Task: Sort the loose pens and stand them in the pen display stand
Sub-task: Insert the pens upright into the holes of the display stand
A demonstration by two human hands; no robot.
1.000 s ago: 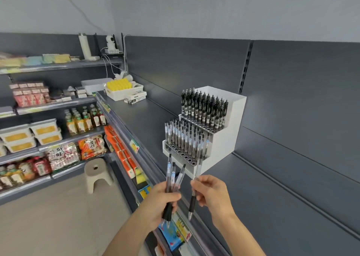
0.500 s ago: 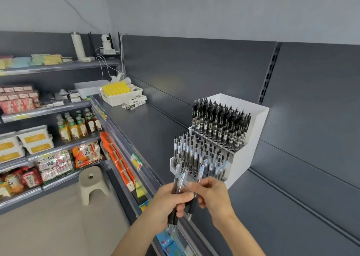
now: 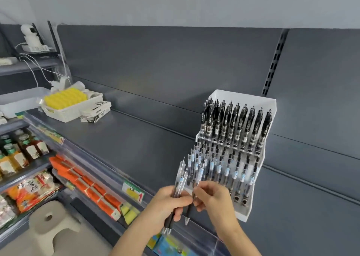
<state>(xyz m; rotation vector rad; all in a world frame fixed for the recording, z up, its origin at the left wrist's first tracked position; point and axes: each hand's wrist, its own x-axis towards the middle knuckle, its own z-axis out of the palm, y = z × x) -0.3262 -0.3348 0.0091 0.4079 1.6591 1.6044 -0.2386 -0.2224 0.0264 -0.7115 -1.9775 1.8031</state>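
grey wall (image 3: pixel 175 2), dark shelving (image 3: pixel 136 135), stool (image 3: pixel 52 222)

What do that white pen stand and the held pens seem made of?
The pen display stand: probably matte white plastic or acrylic; thin, flat, evenly coloured walls. The pens: clear glossy plastic barrels, insides showing through, with dark, likely rubber, grips.

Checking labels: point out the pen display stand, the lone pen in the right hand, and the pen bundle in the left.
pen display stand (image 3: pixel 241 99): head view, white back panel at the top.
lone pen (image 3: pixel 189 210): head view, black grip near the tip.
pen bundle (image 3: pixel 180 179): head view, clear upper barrels.
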